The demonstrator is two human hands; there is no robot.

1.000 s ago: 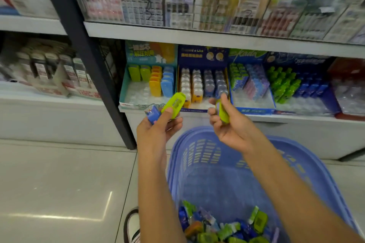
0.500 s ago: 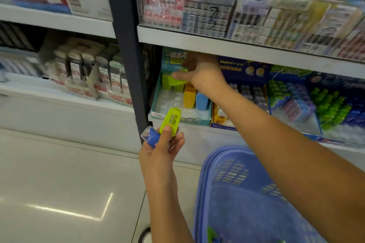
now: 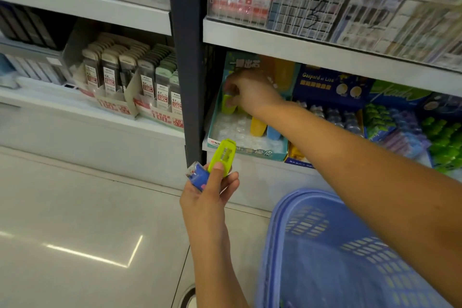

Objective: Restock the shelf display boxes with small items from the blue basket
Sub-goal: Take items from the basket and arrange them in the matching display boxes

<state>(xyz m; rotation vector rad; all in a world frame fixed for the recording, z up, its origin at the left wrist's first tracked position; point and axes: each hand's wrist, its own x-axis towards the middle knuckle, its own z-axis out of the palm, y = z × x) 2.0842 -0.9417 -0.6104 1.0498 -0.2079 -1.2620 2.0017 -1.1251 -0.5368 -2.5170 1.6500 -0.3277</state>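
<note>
Right hand point(image 3: 246, 90) reaches across into the teal display box point(image 3: 250, 150) on the lower shelf, fingers curled onto a lime-green item point(image 3: 228, 105) at the box's back left, about 10 o'clock from the box centre. Motion blur hides whether it is a firm pinch or only fingertip contact. The forearm covers part of the box's right side; a yellow item point(image 3: 257, 126) and a light blue item point(image 3: 273, 132) stand just below the wrist, tops hidden. The clear insert in the front of the box shows bare pockets.

Left hand point(image 3: 210, 195) is held low, at 6 o'clock from the box, thumb pressed on a lime-green item with a barcode label point(image 3: 223, 156) and fingers wrapped under a blue item point(image 3: 197, 175) beside it. Both stick up past the fingertips.

Blue basket point(image 3: 325, 245) sits at 5 o'clock, cut off by the frame edge; its contents are not readable. Neighbouring box labelled "Gaspard et Lisa" point(image 3: 325, 82) lies at 3 o'clock of the teal one, partly behind the arm.
</note>
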